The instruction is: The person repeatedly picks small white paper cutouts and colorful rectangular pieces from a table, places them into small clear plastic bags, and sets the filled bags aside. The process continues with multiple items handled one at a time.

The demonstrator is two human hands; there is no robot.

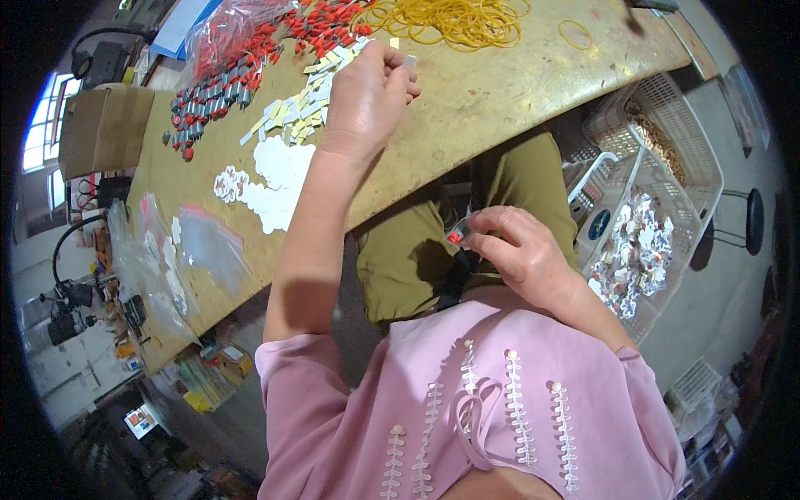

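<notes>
My left hand [371, 96] is over the table, its fingers curled in a pinch. A small pale slip [410, 61] shows at its fingertips. Beside and under that hand spreads a pile of small white and yellow slips [304, 104]. Above my lap, my right hand [518, 246] is closed on a small clear plastic bag [461, 227] with a bit of red in it; the rest of its contents is too small to tell. White scalloped cut-outs [279, 179] lie left of my left forearm.
Red and grey small parts [204, 100] and yellow rubber bands [450, 21] lie along the table's far side. Flat clear bags [208, 237] are at the left. A white plastic basket [667, 283] with filled small packets stands right of my legs, beside the table edge.
</notes>
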